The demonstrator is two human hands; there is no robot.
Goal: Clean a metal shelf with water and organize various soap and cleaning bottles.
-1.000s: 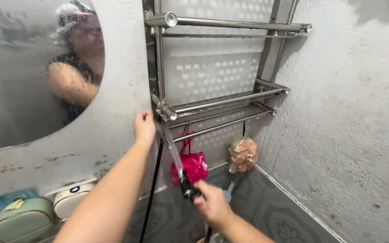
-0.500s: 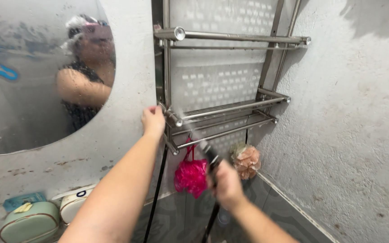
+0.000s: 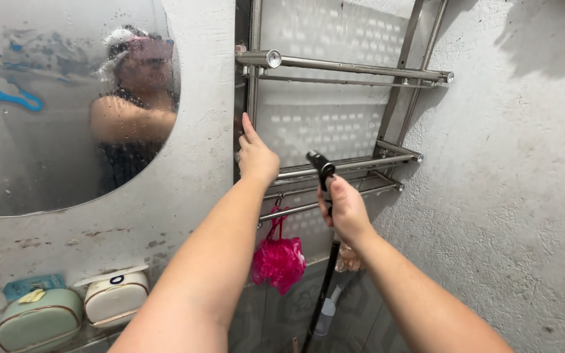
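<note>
My right hand grips a black spray nozzle on a black hose, held upright in front of the steel wall rack. My left hand rests flat against the rack's left end, by the lower shelf rails, fingers pointing up. A pink mesh bath sponge hangs from the bottom rail. A second, pale sponge is mostly hidden behind my right wrist.
A round, wet mirror on the left wall reflects a person. Below it sit a green pouch and a white pouch. A rough plaster wall closes the right side. Dark tiles line the corner below.
My right hand has raised the nozzle from low by the pink sponge up to the lower shelf. My left hand has moved up along the rack's left end.
</note>
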